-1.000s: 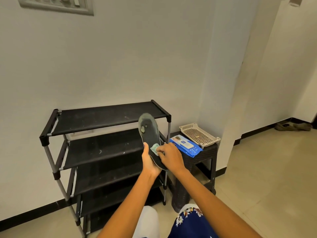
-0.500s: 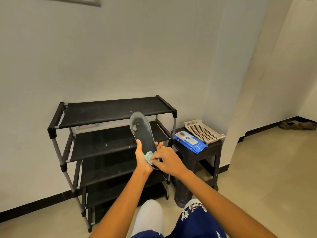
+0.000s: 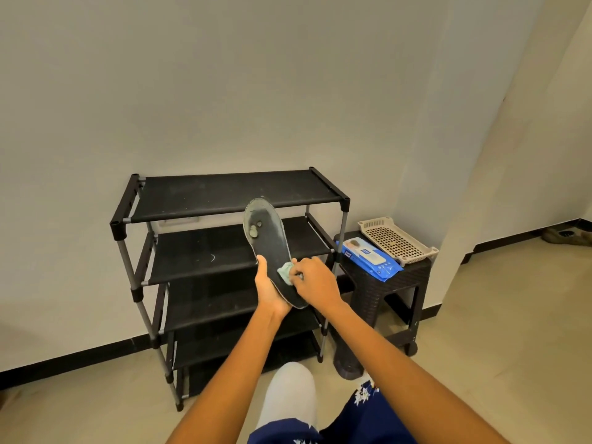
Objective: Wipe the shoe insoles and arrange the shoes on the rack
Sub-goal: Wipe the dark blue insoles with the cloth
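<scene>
Closest to me, the person's two forearms reach out over a blue flowered garment (image 3: 368, 421) and a pale grey shape (image 3: 288, 395) low in view (a knee or a shoe toe, I cannot tell which). The left hand (image 3: 270, 290) cups the heel end of the insole (image 3: 272, 248) from below, thumb up along its left edge, fingers wrapped underneath. The right hand (image 3: 315, 282) pinches a small pale green wipe (image 3: 286, 271) and presses it on the insole's lower half, fingers curled round the wad.

Compared with half a second ago, the wipe sits a little further up from the heel and more of it shows between the fingers; a second ago it lay about as high, so the hand is rubbing back and forth over the heel half. That suggests the wiping is mid-stroke, and the toe half, with its pale worn patches, is probably still to be done.

The insole is held in the air in front of the rack, top face towards the person. Its long axis runs from the near heel up and slightly left to the far toe, which overlaps the rack's top shelf in this view.

Beyond it stands the black shoe rack (image 3: 224, 193) against the wall, no shoes visible on it. To its right a dark stool (image 3: 390, 290) carries a blue wipes pack (image 3: 371, 259) and a beige basket (image 3: 397, 240). Far right, shoes (image 3: 567, 236) lie on the floor
</scene>
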`<state>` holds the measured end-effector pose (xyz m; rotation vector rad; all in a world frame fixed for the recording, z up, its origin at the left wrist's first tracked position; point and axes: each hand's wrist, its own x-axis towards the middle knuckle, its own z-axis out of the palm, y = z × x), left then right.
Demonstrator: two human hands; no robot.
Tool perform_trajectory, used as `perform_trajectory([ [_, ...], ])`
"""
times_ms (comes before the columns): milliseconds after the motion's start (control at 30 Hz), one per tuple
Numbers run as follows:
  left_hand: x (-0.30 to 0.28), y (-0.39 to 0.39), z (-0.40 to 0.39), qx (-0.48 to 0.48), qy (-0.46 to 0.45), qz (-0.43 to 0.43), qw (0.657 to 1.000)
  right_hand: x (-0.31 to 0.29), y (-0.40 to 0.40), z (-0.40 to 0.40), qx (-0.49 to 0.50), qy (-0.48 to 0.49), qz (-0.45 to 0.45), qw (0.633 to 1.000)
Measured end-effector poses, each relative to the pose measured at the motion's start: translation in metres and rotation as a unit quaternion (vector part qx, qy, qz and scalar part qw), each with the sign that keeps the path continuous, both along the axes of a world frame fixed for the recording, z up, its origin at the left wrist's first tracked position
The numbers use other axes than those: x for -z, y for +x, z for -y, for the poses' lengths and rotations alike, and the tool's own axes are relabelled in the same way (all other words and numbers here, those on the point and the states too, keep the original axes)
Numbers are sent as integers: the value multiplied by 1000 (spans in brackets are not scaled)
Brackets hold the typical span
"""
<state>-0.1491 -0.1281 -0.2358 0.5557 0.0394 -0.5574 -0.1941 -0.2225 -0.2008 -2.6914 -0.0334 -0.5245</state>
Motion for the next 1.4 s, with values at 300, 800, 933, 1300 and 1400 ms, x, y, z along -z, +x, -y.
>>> perform_trajectory([
  [300,1,10,-28,30,8,5,999,6,-7,-11,-18,272,38,961],
  [800,2,4,-25,-7,-32,-10,999,16,-13,-9,-65,98,-16,993],
  [933,-6,4,-16,20,-24,4,1000,7,-13,-24,-32,62,45,997],
  [1300,-3,1,-11,-5,-39,-22,999,20,-25,-22,-16,108,55,993],
  [1400,-4,2,-12,-20,-43,-25,999,27,-37,-14,-53,65,60,995],
])
